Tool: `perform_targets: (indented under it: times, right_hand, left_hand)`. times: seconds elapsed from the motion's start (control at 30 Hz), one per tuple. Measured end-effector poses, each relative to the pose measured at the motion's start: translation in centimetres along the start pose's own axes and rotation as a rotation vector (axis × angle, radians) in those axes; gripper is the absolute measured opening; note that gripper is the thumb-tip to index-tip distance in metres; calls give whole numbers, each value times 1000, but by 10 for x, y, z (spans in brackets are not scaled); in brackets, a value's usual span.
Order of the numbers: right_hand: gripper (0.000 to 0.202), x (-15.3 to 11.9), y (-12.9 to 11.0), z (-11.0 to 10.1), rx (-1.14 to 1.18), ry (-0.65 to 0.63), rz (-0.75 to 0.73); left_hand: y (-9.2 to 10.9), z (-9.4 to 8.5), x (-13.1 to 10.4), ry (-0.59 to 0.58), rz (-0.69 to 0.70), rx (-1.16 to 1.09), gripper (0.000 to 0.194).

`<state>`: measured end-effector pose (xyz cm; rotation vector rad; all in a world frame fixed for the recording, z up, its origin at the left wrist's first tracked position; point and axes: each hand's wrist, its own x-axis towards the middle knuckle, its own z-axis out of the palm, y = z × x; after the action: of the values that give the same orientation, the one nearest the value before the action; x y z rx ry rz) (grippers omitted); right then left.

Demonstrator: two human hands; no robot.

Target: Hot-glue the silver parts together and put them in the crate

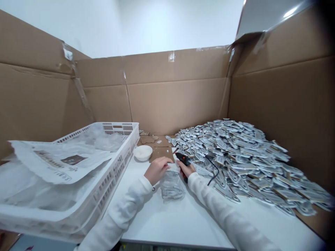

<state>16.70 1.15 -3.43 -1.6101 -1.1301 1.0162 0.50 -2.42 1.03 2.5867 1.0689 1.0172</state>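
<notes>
My right hand [186,169] is wrapped round a black hot glue gun [182,158] with orange-red marks, its nose pointing up and left. A black cord [214,170] trails from it to the right. Just left of it, the bent fingers of my left hand [159,169] close on the upper edge of a clear plastic piece. That piece belongs to a layered stack of clear plastic pieces [172,186] lying on the white table [167,223] between my wrists. Its exact kind is too blurred to tell. My left fingertips are partly hidden.
A white slatted basket [119,164] at left holds clear plastic, with a printed white bag [68,160] on top. Near it stand a white bowl [142,153] and a cardboard piece [161,154]. Many flat grey-white packaged pieces [235,153] heap at right. Cardboard walls [175,97] enclose the table.
</notes>
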Motion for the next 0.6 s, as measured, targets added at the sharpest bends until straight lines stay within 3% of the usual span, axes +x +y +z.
perform_targets:
  times: [0.17, 0.33, 0.47, 0.53, 0.6]
  right_hand:
    - [37, -3, -2, 3, 60, -49, 67]
    - [38, -1, 3, 6, 80, -88, 52]
    - [36, 1, 8, 6, 79, -88, 18]
    - [35, 0, 8, 6, 76, -96, 11]
    - [33, -2, 6, 5, 87, -113, 7]
  left_hand:
    - [5, -11, 5, 64, -13, -73, 21]
    - [2, -31, 15, -77, 21, -115, 22]
    - [5, -43, 28, -105, 29, -209, 20]
    - [3, -51, 37, -56, 18, -312, 19]
    - [-8, -68, 45, 113, -54, -427, 21]
